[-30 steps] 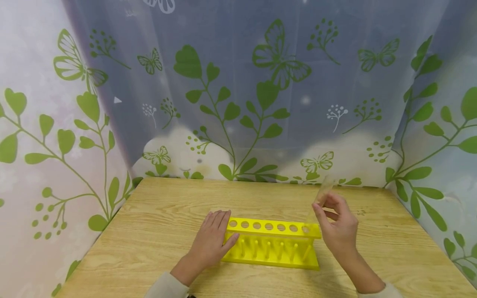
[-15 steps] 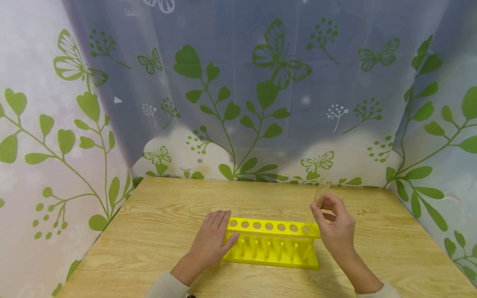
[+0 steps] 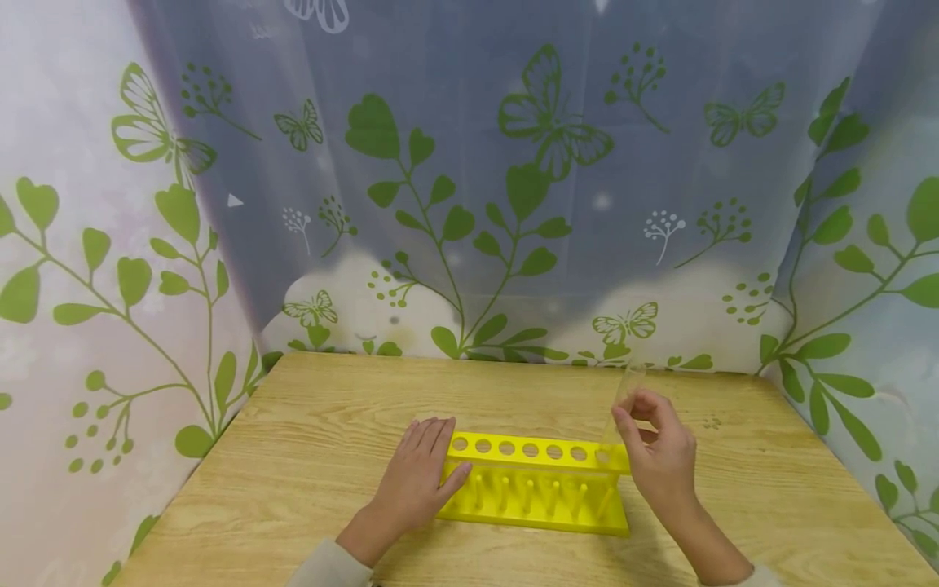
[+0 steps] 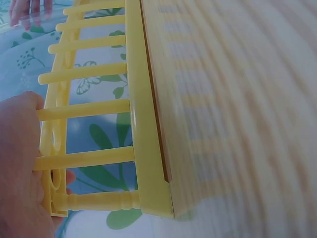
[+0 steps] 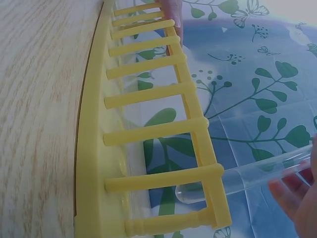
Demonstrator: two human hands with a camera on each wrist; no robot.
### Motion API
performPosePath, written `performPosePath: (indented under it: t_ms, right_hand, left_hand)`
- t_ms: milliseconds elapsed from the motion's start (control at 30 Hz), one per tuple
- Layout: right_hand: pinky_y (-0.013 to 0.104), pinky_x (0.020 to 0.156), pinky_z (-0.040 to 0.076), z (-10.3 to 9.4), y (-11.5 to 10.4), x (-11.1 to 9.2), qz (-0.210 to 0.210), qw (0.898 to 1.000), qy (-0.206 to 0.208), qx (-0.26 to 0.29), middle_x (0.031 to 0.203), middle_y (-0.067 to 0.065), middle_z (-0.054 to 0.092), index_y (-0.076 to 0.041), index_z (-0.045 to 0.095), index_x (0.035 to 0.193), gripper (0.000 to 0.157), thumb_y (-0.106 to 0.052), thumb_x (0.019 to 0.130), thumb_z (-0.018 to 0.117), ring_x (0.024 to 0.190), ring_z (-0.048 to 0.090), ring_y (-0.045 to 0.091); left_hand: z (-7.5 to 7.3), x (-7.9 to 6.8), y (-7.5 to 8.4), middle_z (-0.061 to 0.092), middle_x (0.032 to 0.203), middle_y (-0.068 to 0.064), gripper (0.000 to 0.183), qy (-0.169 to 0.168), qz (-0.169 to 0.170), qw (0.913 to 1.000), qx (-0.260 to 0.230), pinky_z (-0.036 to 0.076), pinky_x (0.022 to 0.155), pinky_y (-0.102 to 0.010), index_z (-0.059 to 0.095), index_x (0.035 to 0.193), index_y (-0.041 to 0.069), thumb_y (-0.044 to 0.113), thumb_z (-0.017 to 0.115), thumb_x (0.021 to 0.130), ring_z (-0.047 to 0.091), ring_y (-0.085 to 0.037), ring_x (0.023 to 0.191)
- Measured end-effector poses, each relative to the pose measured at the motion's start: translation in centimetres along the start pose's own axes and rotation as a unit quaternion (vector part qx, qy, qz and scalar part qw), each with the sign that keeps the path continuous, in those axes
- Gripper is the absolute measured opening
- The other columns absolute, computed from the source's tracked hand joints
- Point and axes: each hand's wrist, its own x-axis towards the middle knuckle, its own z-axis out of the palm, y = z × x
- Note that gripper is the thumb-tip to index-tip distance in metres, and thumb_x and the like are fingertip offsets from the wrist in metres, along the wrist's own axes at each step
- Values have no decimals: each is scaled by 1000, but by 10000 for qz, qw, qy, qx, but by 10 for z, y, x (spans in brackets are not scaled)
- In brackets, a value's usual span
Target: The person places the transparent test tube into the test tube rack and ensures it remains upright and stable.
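A yellow test tube rack point(image 3: 541, 464) stands on the wooden table, with a row of round holes in its top bar and upright pegs below. My left hand point(image 3: 418, 473) grips the rack's left end, thumb in front and fingers over the top. Between thumb and fingertips, my right hand point(image 3: 663, 452) pinches a clear test tube point(image 3: 627, 390) above the rack's right end. The tube leans, its mouth up and away. In the right wrist view, the rounded bottom of the test tube point(image 5: 190, 193) pokes through the top bar's end hole, short of the base.
The wooden table point(image 3: 352, 399) runs back to a cloth backdrop point(image 3: 455, 163) printed with leaves and butterflies. More printed cloth hangs on the left and right sides.
My right hand has shifted slightly left with the test tube, which now leans a little less. The left hand and the rack stay in place.
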Motion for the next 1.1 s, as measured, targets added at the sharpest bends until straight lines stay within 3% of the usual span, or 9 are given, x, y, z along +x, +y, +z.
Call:
performPosePath:
  t_ms: [200,667,933,1100]
  right_hand:
    - [6,65,49,-2,-20,3,106,9999,-12,43,80,17,63,12,58,99,30,22,74,69,84,57,-12]
    - [5,64,49,-4,-27,2,480,9984,-252,-135,81,14,63,9,59,97,31,16,72,76,79,59,-6]
    - [9,59,51,2,5,-12,487,9980,-363,-181,82,11,64,6,60,99,38,16,68,79,74,62,-1]
    - [11,58,52,3,15,-16,527,9976,-415,-143,85,6,65,3,61,102,37,10,71,80,75,63,-1]
  left_hand:
    - [1,0,0,44,145,-14,68,-47,-21,10000,29,21,116,-50,36,148,0,51,38,102,37,-31,137]
    - [0,1,0,46,143,-15,67,87,39,9999,39,23,116,-51,38,146,-1,49,40,102,40,-31,134]
    - [0,0,1,46,143,-15,67,54,21,10000,-21,22,116,-51,38,146,-2,48,41,102,40,-31,134]
    - [0,0,0,47,143,-15,67,124,86,9999,-45,23,115,-51,38,146,-2,48,42,101,41,-32,134]
